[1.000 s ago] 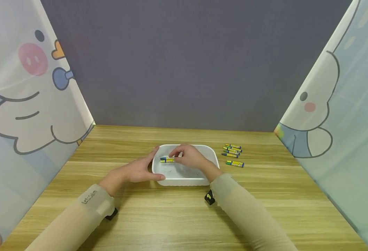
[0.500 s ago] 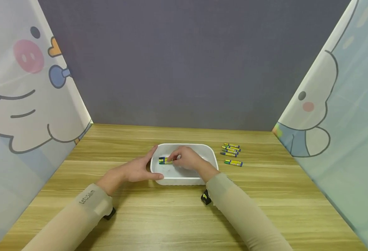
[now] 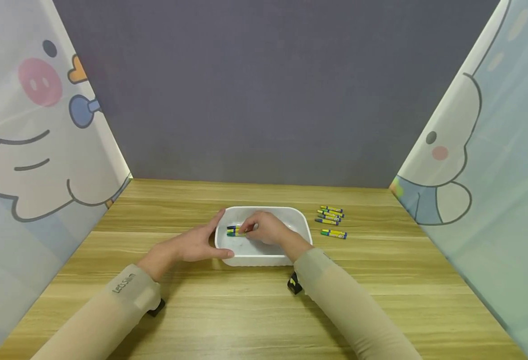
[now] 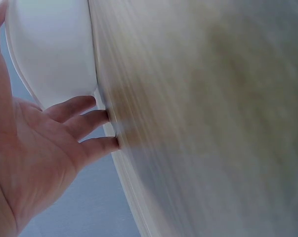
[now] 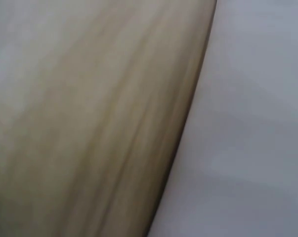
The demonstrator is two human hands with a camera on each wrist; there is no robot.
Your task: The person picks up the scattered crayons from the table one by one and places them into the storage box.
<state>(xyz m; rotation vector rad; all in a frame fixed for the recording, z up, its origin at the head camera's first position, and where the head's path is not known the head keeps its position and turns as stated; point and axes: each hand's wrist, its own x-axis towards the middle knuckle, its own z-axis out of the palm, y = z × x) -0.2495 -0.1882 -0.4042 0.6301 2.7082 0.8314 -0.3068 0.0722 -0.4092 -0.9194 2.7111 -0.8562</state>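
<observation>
Smooth plastic tray (image 3: 259, 261), wood-grained table (image 3: 227, 315), matt backdrop (image 3: 264, 100)

The person wears snug beige sleeves: the left sleeve (image 3: 90, 320) towards eight o'clock in the head view, the right sleeve (image 3: 358, 310) towards five, with fine creases low down. Paler bands form the left cuff (image 3: 143, 290) and right cuff (image 3: 314, 264). Dark lettering (image 3: 124, 283), apparently "Let's Slim", marks the former. A black block (image 3: 156, 308) shows at the left cuff's four o'clock; another, yellow-marked block (image 3: 295, 286) at the right cuff's eight.
</observation>
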